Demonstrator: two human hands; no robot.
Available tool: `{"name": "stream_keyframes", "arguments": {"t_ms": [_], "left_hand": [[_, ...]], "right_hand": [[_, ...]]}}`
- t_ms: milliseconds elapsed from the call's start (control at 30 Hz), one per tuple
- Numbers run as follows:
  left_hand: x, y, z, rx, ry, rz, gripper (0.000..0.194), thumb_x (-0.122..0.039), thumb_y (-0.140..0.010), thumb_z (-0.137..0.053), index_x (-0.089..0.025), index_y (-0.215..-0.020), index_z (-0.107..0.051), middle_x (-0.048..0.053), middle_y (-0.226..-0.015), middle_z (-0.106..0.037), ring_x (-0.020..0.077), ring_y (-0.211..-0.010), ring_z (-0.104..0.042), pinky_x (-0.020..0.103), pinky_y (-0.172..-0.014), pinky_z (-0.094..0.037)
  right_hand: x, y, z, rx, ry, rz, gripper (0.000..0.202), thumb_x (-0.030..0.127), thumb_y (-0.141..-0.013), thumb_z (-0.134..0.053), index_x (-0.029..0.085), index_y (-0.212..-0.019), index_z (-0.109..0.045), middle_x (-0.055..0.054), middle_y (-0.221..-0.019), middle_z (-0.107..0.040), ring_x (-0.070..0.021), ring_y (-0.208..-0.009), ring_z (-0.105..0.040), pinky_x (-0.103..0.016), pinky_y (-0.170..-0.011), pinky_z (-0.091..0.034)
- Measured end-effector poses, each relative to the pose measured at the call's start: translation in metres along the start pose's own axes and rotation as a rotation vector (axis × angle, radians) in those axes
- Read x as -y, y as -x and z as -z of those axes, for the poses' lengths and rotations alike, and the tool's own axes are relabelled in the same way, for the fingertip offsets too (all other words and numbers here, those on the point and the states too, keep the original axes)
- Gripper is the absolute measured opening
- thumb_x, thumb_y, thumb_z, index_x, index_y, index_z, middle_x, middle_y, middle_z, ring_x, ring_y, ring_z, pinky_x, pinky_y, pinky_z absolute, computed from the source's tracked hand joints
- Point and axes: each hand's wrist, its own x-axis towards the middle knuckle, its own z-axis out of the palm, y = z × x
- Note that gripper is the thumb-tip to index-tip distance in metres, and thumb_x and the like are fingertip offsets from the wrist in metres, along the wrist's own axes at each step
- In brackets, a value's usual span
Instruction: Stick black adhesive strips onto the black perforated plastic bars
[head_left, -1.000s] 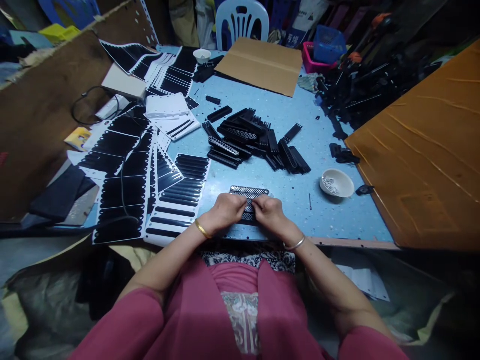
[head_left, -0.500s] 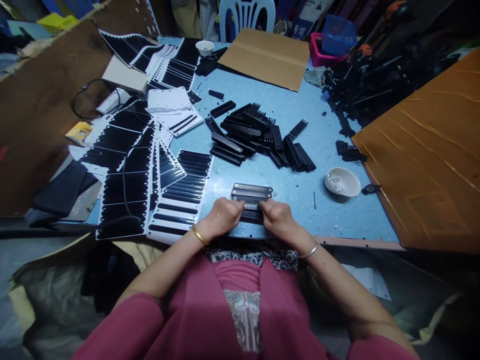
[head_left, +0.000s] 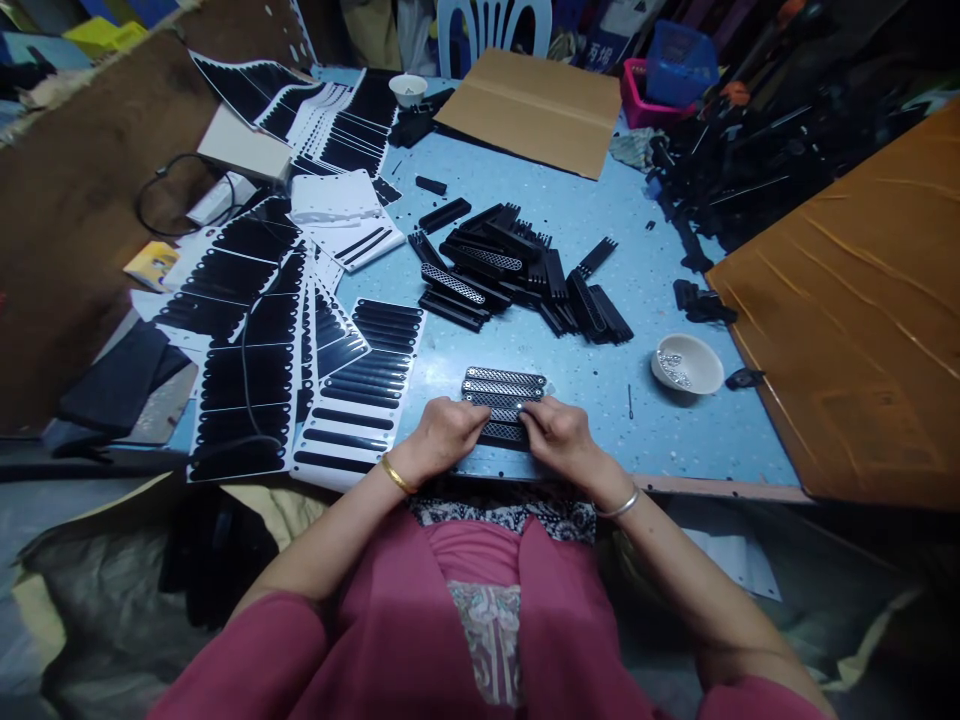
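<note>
Several slim black pieces with a silver diamond-mesh top (head_left: 506, 387) lie side by side in a row at the table's front edge. My left hand (head_left: 448, 432) is closed at the left end of one patterned piece (head_left: 505, 414), thumb and forefinger pinched together. At the other end of that same piece my right hand (head_left: 559, 432) pinches likewise, a small bright spot showing by its fingertips. Part of the row's near pieces is hidden behind the fingers. Farther up lies a loose pile of black slotted pieces (head_left: 517, 255), some with the mesh top.
Sheets of black strip stickers (head_left: 247, 405) spread over the left side. To the right stands a white bowl (head_left: 701, 370) of small shiny parts, with a thin pin (head_left: 631, 401) beside it. A cardboard sheet (head_left: 532, 105) lies at the back; an orange-brown taped box (head_left: 862, 330) flanks the right edge.
Both hands stay at the same patterned piece, the right fingertips having shifted slightly so that a bright spot shows at its right end. The view has moved a little.
</note>
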Motion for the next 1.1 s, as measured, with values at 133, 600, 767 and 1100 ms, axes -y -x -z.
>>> {"name": "stream_keyframes", "arguments": {"t_ms": [133,600,767,1100], "left_hand": [[0.0,0.002,-0.002,-0.012,-0.006,0.026,0.03,-0.026,-0.097,-0.043,-0.018,-0.08,-0.067,0.004,-0.066,-0.068,0.0158,-0.058,-0.062,0.026,-0.056,-0.04],[-0.003,0.015,0.003,0.002,-0.089,-0.083,0.025,-0.012,-0.09,-0.042,-0.013,-0.104,-0.063,0.004,-0.067,-0.064,0.0181,-0.059,-0.061,0.03,-0.056,-0.044],[-0.001,0.015,0.001,0.027,-0.1,-0.092,0.026,-0.011,-0.088,-0.043,-0.013,-0.104,-0.063,0.004,-0.067,-0.064,0.0189,-0.059,-0.061,0.031,-0.056,-0.044],[-0.001,0.014,0.002,0.046,-0.092,-0.088,0.027,-0.01,-0.087,-0.044,-0.013,-0.105,-0.063,0.005,-0.07,-0.065,0.0197,-0.061,-0.061,0.031,-0.057,-0.044]], "right_hand": [[-0.001,-0.004,-0.005,-0.009,0.011,-0.019,0.025,0.02,-0.092,-0.049,0.015,-0.081,-0.071,-0.008,-0.072,-0.068,-0.016,-0.066,-0.061,-0.026,-0.063,-0.044],[-0.002,0.005,-0.001,0.105,-0.101,-0.088,0.021,0.023,-0.09,-0.055,0.02,-0.096,-0.075,-0.007,-0.085,-0.076,-0.0169,-0.074,-0.07,-0.026,-0.068,-0.052],[-0.009,0.004,0.002,0.18,-0.129,-0.154,0.02,0.022,-0.087,-0.058,0.021,-0.097,-0.075,-0.006,-0.091,-0.077,-0.0189,-0.08,-0.072,-0.029,-0.073,-0.054],[-0.012,0.012,0.007,0.145,-0.107,-0.151,0.022,0.025,-0.087,-0.06,0.018,-0.102,-0.073,-0.008,-0.09,-0.076,-0.0184,-0.077,-0.071,-0.028,-0.071,-0.053]]}}
